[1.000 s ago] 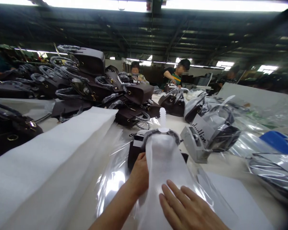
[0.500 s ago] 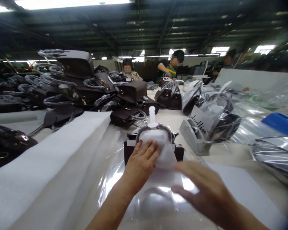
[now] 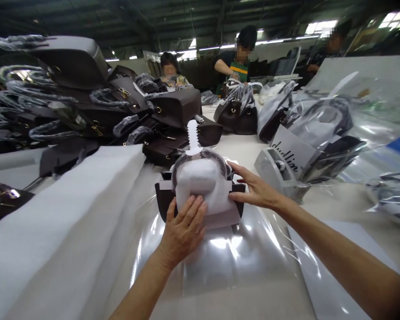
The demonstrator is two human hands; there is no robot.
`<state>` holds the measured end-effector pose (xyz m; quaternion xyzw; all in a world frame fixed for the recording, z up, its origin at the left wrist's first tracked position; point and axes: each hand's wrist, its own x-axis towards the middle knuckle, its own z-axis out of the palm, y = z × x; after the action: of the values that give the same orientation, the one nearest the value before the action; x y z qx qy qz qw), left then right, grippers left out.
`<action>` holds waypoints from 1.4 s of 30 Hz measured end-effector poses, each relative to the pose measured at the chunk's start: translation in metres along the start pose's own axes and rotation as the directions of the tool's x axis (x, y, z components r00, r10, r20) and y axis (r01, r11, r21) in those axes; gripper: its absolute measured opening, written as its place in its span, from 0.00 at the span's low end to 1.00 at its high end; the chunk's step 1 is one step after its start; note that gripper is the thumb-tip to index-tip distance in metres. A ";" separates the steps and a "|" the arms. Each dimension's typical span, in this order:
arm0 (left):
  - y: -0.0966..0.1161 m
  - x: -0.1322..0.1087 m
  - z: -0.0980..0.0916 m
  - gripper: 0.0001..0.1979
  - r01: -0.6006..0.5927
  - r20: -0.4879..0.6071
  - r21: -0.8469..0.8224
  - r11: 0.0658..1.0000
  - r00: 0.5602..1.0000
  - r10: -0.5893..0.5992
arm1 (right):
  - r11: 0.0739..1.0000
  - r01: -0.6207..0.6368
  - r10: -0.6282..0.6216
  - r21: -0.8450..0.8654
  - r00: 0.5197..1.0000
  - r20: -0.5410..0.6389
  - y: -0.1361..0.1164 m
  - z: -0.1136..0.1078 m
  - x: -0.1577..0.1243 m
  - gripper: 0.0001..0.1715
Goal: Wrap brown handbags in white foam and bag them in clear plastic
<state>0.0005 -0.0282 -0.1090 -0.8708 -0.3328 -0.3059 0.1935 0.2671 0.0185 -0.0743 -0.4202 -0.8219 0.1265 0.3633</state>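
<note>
A small dark brown handbag [image 3: 163, 200] stands in front of me on a clear plastic sheet [image 3: 226, 253]. White foam wrap [image 3: 200, 182] is folded over its front and handle. My left hand [image 3: 183, 229] lies flat with fingers spread against the lower front of the foam. My right hand [image 3: 253, 189] reaches in from the right, fingers extended, pressing the foam at the bag's right side. A white serrated plastic strip [image 3: 193, 135] sticks up behind the handle.
A thick stack of white foam sheets [image 3: 60, 222] lies at my left. Several wrapped brown handbags [image 3: 96, 111] are piled behind it. A grey tape dispenser [image 3: 278, 171] and bagged handbags [image 3: 323, 133] sit at right. Other people [image 3: 240, 60] work at the far end.
The camera tilted down. The foam was folded down over the bag. My right hand moved from the near plastic forward to the bag's right side; my left hand slid lower on the foam.
</note>
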 end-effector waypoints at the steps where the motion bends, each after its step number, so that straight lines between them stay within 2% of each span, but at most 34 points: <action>1: -0.002 0.001 0.001 0.24 0.013 0.009 0.001 1.000 1.000 -0.013 | 0.991 0.057 -0.072 -0.124 0.990 -0.119 -0.010 -0.001 -0.007 0.41; 3: -0.006 0.004 0.001 0.24 0.023 0.021 0.005 1.000 1.000 -0.023 | 0.927 0.153 -0.261 -0.344 0.919 -0.295 -0.032 0.002 -0.029 0.26; 4: -0.007 0.006 0.001 0.25 0.020 0.029 0.004 1.000 0.999 -0.020 | 0.891 0.233 -0.351 -0.389 0.898 -0.267 -0.042 0.008 -0.042 0.18; 6: -0.008 0.009 0.001 0.25 0.019 0.054 -0.004 1.000 0.998 -0.018 | 0.856 0.271 -0.297 -0.440 0.955 0.010 -0.058 0.028 -0.066 0.09; 8: -0.007 0.012 0.001 0.26 0.032 0.074 -0.009 0.999 0.997 -0.031 | 0.801 0.280 -0.216 -0.529 0.960 0.181 -0.062 0.055 -0.079 0.13; 10: -0.005 0.014 0.000 0.26 0.052 0.080 -0.011 0.999 0.996 -0.051 | 0.763 0.267 -0.177 -0.588 0.962 0.206 -0.056 0.081 -0.079 0.15; 11: -0.005 0.015 0.000 0.25 0.054 0.083 -0.015 0.998 0.995 -0.052 | 0.760 0.257 -0.172 -0.597 0.965 0.197 -0.051 0.091 -0.075 0.12; 14: -0.010 0.018 -0.006 0.23 0.024 0.112 -0.047 0.999 0.994 -0.018 | 0.768 0.254 -0.180 -0.588 0.967 0.183 -0.037 0.105 -0.057 0.08; 17: -0.024 0.023 -0.016 0.22 -0.018 0.194 -0.111 0.994 0.980 0.040 | 0.773 0.271 -0.207 -0.574 0.962 0.176 -0.040 0.096 -0.046 0.10; 19: -0.035 0.030 -0.024 0.26 -0.018 0.228 -0.171 0.985 0.972 0.057 | 0.778 0.289 -0.230 -0.558 0.957 0.176 -0.051 0.082 -0.045 0.12; 21: -0.045 0.042 -0.028 0.27 0.006 0.215 -0.275 0.961 0.975 0.055 | 0.794 0.296 -0.245 -0.531 0.955 0.166 -0.067 0.067 -0.045 0.13; 23: -0.053 0.056 -0.028 0.28 0.070 0.201 -0.439 0.896 0.979 0.022 | 0.823 0.262 -0.246 -0.504 0.964 0.100 -0.080 0.054 -0.043 0.13; 26: -0.059 0.075 -0.018 0.32 0.254 0.281 -0.620 0.742 0.955 -0.093 | 0.847 0.142 -0.218 -0.512 0.972 -0.092 -0.083 0.046 -0.032 0.12; 29: -0.059 0.085 -0.007 0.31 0.364 0.363 -0.620 0.695 0.918 -0.157 | 0.841 0.049 -0.183 -0.539 0.963 -0.198 -0.070 0.049 -0.020 0.12; 31: -0.059 0.087 -0.003 0.23 0.363 0.387 -0.601 0.712 0.912 -0.137 | 0.848 0.022 -0.163 -0.529 0.962 -0.221 -0.060 0.052 -0.015 0.12; 33: -0.058 0.089 -0.001 0.20 0.354 0.396 -0.579 0.735 0.910 -0.126 | 0.862 0.011 -0.150 -0.507 0.961 -0.234 -0.056 0.052 -0.012 0.13; 35: -0.058 0.092 -0.002 0.15 0.358 0.372 -0.543 0.759 0.913 -0.165 | 0.877 0.006 -0.139 -0.481 0.961 -0.240 -0.057 0.048 -0.010 0.13; 39: -0.055 0.104 -0.006 0.23 0.389 0.271 -0.459 0.798 0.917 -0.292 | 0.901 -0.021 -0.107 -0.434 0.958 -0.267 -0.066 0.036 -0.006 0.13; 42: -0.048 0.107 -0.011 0.19 0.328 0.251 -0.447 0.832 0.939 -0.235 | 0.914 -0.050 -0.069 -0.403 0.959 -0.275 -0.068 0.031 -0.009 0.12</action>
<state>0.0258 0.0494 -0.0238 -0.8570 -0.3875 -0.3218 -0.1088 0.2080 -0.0267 -0.0657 -0.4961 -0.7715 -0.1100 0.3827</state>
